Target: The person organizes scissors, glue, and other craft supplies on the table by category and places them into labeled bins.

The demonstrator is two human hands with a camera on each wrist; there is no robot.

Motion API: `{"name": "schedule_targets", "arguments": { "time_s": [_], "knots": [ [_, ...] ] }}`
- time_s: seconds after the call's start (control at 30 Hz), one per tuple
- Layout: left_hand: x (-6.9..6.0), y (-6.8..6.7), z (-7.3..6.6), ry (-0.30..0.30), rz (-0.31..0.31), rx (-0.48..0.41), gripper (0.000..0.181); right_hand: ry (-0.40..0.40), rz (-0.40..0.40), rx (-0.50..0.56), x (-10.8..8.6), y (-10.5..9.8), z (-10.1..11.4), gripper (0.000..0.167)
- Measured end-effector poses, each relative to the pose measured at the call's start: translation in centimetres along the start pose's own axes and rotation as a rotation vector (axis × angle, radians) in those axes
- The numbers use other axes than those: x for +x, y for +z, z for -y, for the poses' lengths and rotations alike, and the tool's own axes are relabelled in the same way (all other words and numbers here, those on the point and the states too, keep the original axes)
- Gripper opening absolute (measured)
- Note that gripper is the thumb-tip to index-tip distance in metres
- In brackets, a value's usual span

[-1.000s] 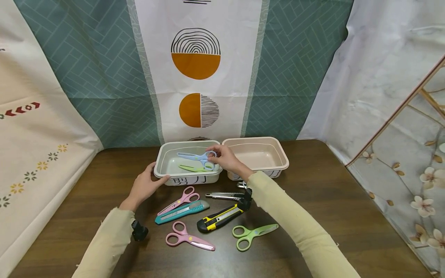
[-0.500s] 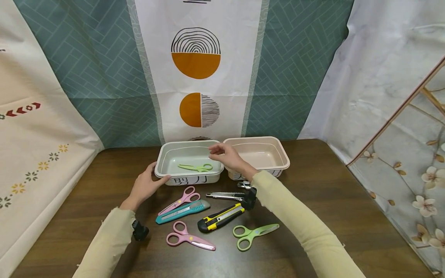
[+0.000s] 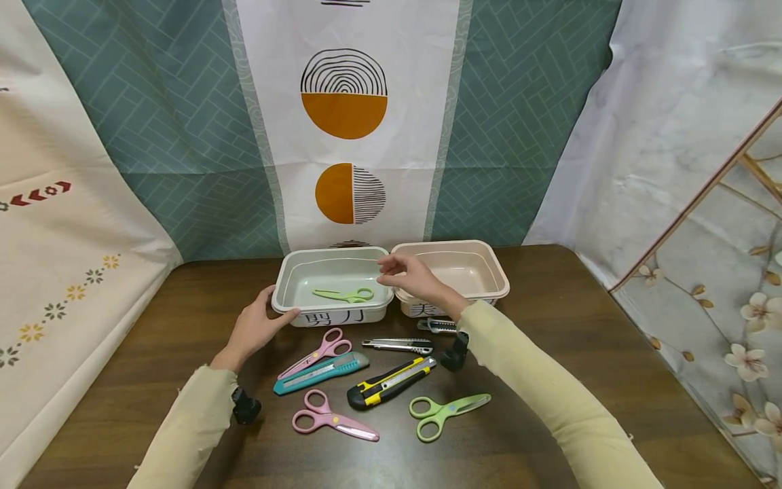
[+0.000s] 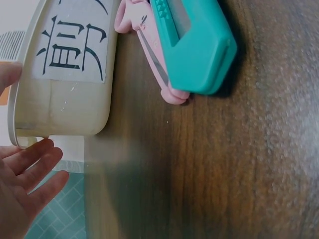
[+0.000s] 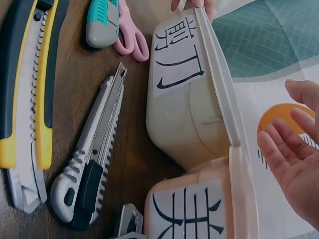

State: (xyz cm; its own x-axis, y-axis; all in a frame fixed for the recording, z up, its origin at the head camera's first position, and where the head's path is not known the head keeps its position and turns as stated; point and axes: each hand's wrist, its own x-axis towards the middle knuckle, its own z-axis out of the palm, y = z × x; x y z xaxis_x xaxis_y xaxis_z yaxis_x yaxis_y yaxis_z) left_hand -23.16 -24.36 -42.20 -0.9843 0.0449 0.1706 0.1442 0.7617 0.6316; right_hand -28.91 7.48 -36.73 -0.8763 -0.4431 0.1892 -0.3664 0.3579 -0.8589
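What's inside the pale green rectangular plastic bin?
Lime-green plastic scissors show inside the bin. Its near rim hides the front wall's inner face and anything lying close against it.

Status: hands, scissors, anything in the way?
Left hand touching pale green bin, one green scissors inside. Right hand holding nothing, by pink bin. Teal cutter crowding one pink scissors, may hinder pickup.

Pale yellow sleeves (image 3: 531,373), black wrist cameras (image 3: 246,406)

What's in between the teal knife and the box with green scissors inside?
A pair of pink scissors, as the head and left wrist views both show.
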Motion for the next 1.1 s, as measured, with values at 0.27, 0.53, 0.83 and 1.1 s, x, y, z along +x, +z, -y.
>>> {"name": "schedule_targets", "arguments": {
  "time_s": [0.27, 0.53, 0.83, 1.1],
  "knots": [
    [0.0, 0.1, 0.0, -0.008, 0.009, -0.007, 0.085, -0.023, 0.029, -0.004, -0.9, -0.8, -0.3, 0.037],
    [0.0, 0.2, 0.1, -0.006, 0.003, -0.017, 0.083, -0.068, 0.063, -0.001, -2.2, -1.6, -0.3, 0.039],
    [-0.1, 0.1, 0.0, -0.012, 0.007, -0.012, 0.084, -0.047, 0.127, 0.040, -4.6, -2.1, -0.4, 0.038],
    [0.0, 0.1, 0.1, -0.012, 0.007, -0.011, 0.085, -0.045, 0.197, 0.040, -7.2, -2.0, -1.4, 0.034]
  ]
}}
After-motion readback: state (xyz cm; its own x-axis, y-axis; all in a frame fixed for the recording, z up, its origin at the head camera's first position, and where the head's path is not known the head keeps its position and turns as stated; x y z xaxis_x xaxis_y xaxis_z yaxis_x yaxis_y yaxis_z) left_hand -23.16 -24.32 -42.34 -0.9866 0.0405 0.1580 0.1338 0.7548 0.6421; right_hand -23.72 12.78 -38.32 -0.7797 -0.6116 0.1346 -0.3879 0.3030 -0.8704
